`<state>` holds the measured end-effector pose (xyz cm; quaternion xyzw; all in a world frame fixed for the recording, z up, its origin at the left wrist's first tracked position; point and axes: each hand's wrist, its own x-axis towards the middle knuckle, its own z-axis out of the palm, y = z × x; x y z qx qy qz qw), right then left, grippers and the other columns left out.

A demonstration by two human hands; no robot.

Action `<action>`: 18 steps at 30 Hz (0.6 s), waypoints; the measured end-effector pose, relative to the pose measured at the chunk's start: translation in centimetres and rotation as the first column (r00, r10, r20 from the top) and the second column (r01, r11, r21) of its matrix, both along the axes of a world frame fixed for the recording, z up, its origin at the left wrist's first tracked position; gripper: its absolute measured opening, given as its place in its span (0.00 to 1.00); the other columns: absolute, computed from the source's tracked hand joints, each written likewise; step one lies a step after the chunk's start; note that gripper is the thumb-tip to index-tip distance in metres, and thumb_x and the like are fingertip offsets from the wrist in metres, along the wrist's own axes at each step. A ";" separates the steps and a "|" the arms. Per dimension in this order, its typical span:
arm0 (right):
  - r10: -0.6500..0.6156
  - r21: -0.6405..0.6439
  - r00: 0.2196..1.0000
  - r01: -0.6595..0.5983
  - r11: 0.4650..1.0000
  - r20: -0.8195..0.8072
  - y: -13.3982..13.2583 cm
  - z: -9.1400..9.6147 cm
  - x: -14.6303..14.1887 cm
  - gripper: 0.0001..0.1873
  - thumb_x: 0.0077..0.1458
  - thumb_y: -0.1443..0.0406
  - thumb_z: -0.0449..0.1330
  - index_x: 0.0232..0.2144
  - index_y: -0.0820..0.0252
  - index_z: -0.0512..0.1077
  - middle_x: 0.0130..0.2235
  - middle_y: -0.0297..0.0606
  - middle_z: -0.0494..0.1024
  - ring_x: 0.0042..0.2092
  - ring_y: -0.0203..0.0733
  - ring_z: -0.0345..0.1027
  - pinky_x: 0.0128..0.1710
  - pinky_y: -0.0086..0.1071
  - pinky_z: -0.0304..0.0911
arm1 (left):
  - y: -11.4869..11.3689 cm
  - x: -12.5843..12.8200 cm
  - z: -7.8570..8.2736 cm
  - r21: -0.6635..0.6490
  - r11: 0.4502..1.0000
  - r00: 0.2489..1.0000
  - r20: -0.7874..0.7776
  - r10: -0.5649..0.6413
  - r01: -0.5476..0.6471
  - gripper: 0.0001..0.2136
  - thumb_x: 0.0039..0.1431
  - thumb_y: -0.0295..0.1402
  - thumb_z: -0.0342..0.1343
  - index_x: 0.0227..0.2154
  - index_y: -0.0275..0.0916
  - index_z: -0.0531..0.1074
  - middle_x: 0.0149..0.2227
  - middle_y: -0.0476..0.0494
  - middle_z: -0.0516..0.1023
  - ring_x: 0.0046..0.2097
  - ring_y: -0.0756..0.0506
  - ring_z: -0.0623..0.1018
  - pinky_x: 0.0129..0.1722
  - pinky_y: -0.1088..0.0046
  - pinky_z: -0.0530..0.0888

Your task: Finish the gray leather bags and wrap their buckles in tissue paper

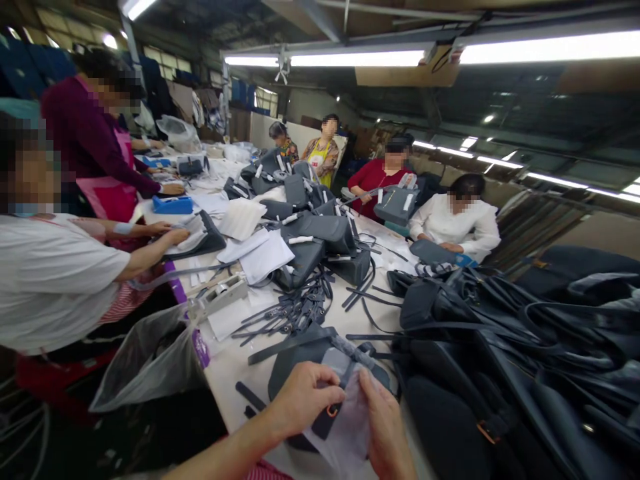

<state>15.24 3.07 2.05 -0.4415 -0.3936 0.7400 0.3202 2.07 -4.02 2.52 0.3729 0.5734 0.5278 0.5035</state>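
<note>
My left hand (303, 399) is closed in a pinch on the edge of a thin translucent wrapping sheet (345, 430) that lies over a dark grey handbag (320, 363) at the near table edge. A small orange ring on a dark tab shows just by its fingertips. My right hand (383, 427) grips the other side of the same sheet, fingers pressed together. A dark strap runs from the bag toward the table's middle.
A long white table (235, 360) carries several grey bags, loose straps (300, 310), white paper sheets (260, 257) and a tape dispenser (220, 297). A heap of dark bags (525, 333) fills the right. Several people work around the table; a plastic bag (150, 360) hangs at left.
</note>
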 end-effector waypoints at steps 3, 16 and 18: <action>0.022 -0.024 0.999 -0.022 0.999 -0.030 0.0 0.1 -0.3 0.21 0.42 0.51 0.69 0.32 0.61 0.78 0.30 0.38 0.82 0.32 0.48 0.76 0.30 0.34 0.69 | 0.1 -0.1 0.7 -0.025 0.999 0.996 -0.078 0.040 -0.042 0.05 0.44 0.30 0.58 0.27 0.37 0.73 0.21 0.55 0.68 0.24 0.51 0.67 0.25 0.77 0.61; -0.028 -0.191 0.989 -0.001 0.982 -0.148 0.4 0.1 -0.5 0.18 0.36 0.62 0.75 0.31 0.59 0.74 0.26 0.32 0.80 0.27 0.41 0.73 0.30 0.33 0.69 | 0.7 -2.4 -0.3 -0.245 0.967 0.933 0.360 0.028 0.065 0.18 0.47 0.45 0.54 0.35 0.34 0.69 0.24 0.49 0.72 0.23 0.51 0.70 0.21 0.78 0.62; -0.036 -0.193 0.986 0.005 0.981 -0.160 0.1 0.1 -0.5 0.18 0.36 0.62 0.75 0.30 0.59 0.74 0.26 0.31 0.79 0.26 0.39 0.72 0.30 0.32 0.68 | 0.6 -3.4 -0.3 -0.259 0.947 0.860 0.509 -0.033 0.189 0.19 0.44 0.44 0.53 0.32 0.32 0.70 0.26 0.44 0.74 0.24 0.51 0.72 0.21 0.77 0.65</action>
